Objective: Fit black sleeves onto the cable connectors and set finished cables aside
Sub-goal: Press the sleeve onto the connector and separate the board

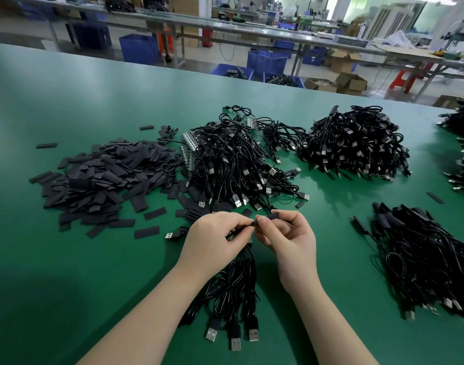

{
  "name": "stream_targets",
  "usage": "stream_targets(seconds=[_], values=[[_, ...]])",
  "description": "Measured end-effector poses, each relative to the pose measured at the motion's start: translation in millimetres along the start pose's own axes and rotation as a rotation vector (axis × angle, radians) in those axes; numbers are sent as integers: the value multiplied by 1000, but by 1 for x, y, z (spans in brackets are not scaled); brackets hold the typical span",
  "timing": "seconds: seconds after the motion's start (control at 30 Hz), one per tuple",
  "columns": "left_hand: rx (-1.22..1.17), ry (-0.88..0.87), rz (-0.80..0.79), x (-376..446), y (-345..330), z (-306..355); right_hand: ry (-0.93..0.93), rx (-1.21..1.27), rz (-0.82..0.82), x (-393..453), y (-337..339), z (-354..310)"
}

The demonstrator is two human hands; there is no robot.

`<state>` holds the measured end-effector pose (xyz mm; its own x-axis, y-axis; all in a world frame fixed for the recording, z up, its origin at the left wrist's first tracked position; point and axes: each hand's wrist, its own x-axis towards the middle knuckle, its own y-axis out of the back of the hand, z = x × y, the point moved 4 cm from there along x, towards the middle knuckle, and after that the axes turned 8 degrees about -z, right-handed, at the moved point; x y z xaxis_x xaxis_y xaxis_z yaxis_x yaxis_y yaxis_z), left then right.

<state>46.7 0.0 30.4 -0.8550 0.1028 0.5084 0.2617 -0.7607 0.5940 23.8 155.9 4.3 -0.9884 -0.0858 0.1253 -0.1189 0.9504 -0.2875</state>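
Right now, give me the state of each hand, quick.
Left hand: closed, pinching a cable end.
Right hand: closed, pinching a black sleeve at that cable end.

One head-worn wide-angle view looks forward and down, close over the green table (67,101)

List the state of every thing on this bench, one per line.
left hand: grips cable bundle
right hand: pinches black sleeve
cable bundle: held, plugs resting on table
sleeve pile: loose, flat
cable heap: tangled
right-side cables: laid aside
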Motion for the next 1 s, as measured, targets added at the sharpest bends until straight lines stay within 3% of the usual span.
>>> stream_targets(seconds=[0.63,1.0], values=[[-118,40,-1,1,-2,-5,-11,-72,-11,0,-3,-4],[-154,133,12,1,-4,-10,74,-346,-21,-7,-15,-11]])
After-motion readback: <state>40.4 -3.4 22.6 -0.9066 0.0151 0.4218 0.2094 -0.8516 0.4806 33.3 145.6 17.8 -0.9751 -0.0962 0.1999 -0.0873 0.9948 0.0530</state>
